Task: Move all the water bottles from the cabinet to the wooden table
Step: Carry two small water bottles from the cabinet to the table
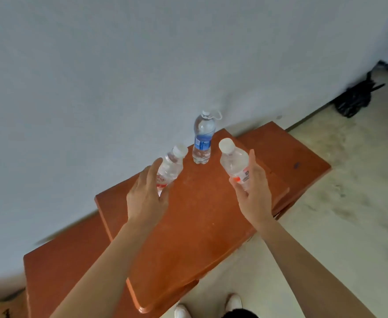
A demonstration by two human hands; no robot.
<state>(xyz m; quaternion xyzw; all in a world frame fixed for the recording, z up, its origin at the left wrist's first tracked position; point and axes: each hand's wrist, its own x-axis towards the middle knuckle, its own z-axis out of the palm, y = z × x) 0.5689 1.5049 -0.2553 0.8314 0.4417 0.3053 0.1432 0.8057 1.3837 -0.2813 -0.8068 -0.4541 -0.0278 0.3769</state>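
My left hand (146, 198) grips a clear water bottle with a red label and white cap (171, 167), tilted over the reddish-brown wooden table (195, 226). In my right hand (252, 191) is a second red-labelled bottle with a white cap (233, 162), also held above the table top. A taller bottle with a blue label (202, 138) stands upright on the table's far edge near the wall, between the two held bottles. The cabinet is out of view.
Lower reddish benches flank the table at the left (57, 271) and right (303, 161). A pale wall (142, 65) rises right behind the table. A dark bag (356, 97) lies on the floor at the far right. My shoes (233, 301) show below.
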